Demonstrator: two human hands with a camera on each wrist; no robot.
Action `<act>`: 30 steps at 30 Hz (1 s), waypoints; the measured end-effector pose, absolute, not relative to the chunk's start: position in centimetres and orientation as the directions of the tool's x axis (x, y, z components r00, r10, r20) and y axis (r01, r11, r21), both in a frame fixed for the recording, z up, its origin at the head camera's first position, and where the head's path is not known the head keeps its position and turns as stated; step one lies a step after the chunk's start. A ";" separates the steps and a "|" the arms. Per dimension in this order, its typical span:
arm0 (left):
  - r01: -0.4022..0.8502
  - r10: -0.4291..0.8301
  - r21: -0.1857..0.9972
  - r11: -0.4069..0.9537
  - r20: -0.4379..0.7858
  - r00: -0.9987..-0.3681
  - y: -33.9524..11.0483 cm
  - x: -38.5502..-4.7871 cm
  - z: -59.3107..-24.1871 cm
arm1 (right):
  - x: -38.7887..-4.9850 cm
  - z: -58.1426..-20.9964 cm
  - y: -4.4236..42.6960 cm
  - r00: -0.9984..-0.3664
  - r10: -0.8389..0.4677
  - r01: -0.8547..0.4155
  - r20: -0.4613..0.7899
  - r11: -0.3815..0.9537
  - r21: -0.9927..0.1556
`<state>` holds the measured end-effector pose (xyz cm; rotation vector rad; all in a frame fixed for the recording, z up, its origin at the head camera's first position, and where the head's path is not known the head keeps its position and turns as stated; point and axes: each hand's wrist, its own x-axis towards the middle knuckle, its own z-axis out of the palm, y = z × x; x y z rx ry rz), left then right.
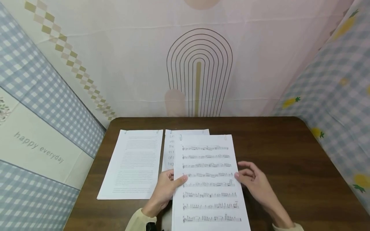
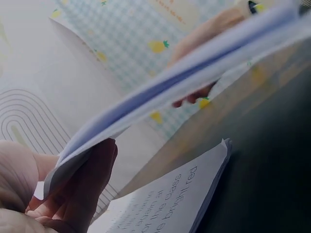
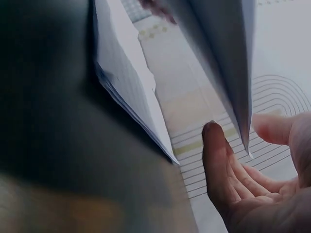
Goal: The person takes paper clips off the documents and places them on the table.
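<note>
- Gripping the sheet music (image 1: pixel 209 192) by its left edge with the left hand (image 1: pixel 166 188), with thumb in front and fingers behind, held up above the table (image 1: pixel 292 166) in the lower middle of the head view.
- Not grasping with the right hand (image 1: pixel 255 183); parted, with thumb and fingers to either side of the paper's right edge; hard to tell whether touching there.
- Covering most of the large-print stack (image 1: pixel 168 154) in the head view, leaving in sight only a top strip and part of the left side.
- Cut off at the bottom of the head view, along the music's lower edge; blurred and dark across much of both wrist views.
- Fastened near the top with paper clips (image 1: pixel 180 137), likewise on the small-print stack (image 1: pixel 134 166) at left.
- Printed with eight staves on the music; legible as "of the class" and "bright red" on the large-print stack, "happy everyday" on the checked cloth (image 1: pixel 39 147); too small to read on the small-print stack.
</note>
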<state>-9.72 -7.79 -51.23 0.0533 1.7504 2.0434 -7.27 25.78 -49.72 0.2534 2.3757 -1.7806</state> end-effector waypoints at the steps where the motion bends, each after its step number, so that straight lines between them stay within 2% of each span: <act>1: -0.310 0.359 0.946 -0.096 -0.258 -0.897 -7.8 -9.6 -51.2 | -7.9 -49.6 26.0 -0.977 0.043 0.213 -0.209 0.283 -0.935; 7: -0.314 0.387 0.946 -0.083 -0.260 -0.885 -7.7 -9.1 -51.5 | -11.8 -49.1 26.8 -0.995 0.033 0.101 -0.095 0.320 -0.942; 12: -0.324 0.415 0.942 -0.090 -0.261 -0.872 -7.6 -8.7 -51.8 | -13.7 -49.4 26.9 -0.998 0.001 0.053 -0.056 0.324 -0.945; 24: -0.318 0.442 0.945 -0.080 -0.253 -0.861 -7.5 -8.5 -52.1 | -14.7 -49.6 26.6 -1.000 0.004 0.018 -0.017 0.256 -0.966; 30: -0.323 0.451 0.944 -0.073 -0.258 -0.855 -7.5 -8.5 -52.2 | -14.7 -49.6 26.9 -1.000 0.004 0.030 -0.030 0.277 -0.960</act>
